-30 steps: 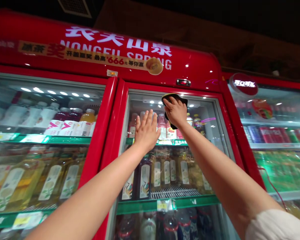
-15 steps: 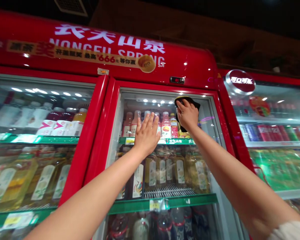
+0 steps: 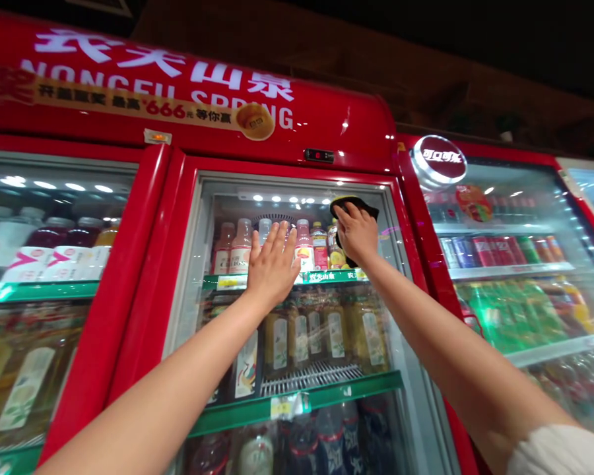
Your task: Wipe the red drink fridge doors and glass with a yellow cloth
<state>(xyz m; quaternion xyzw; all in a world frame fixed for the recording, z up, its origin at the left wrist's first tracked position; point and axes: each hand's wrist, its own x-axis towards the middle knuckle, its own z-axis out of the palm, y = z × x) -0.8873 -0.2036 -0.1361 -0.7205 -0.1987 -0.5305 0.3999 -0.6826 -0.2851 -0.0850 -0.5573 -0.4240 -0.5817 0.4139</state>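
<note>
A black cloth [image 3: 370,207] was pinned to the glass door [image 3: 228,208] by the right hand [image 3: 359,236], fingers over it, seemingly for flat contact. The left hand [image 3: 272,267] was apparently braced, fingers apart.

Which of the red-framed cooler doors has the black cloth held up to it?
The middle door, below the end of the NONGFU SPRING lettering. Only there does the right hand hold the black cloth.

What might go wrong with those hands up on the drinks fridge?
The black cloth with yellow edging might slip, since part hangs loose beyond the right hand's fingers. The bare left hand, spread flat, may leave smudges on the red-framed glass door.
</note>
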